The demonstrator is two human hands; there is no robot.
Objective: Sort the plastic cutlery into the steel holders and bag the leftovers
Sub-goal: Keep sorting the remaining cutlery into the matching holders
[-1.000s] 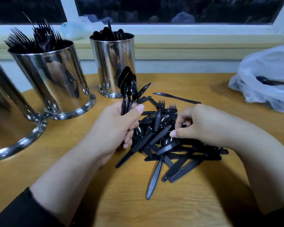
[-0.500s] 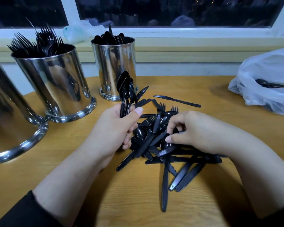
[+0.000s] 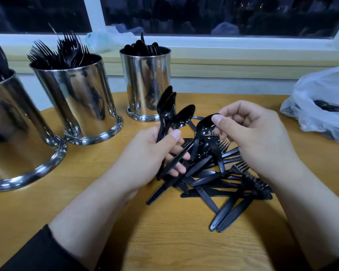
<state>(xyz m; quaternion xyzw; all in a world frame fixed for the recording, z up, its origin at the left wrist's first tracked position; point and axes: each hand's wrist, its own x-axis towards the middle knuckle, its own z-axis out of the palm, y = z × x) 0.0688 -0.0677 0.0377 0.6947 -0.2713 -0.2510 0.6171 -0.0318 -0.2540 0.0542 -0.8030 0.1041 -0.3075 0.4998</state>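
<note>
I'm at a wooden table under a dark window with a pale sill. My left hand grips a bunch of black spoons, right hand pinches a single spoon by its bowl above the cutlery pile. Three steel holders stand on the left, plastic bag on the right.

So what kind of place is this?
Probably a café or canteen back area, though I can't be sure: a wooden table by a dark window, three steel holders stocked with plastic cutlery, and a bag.
</note>
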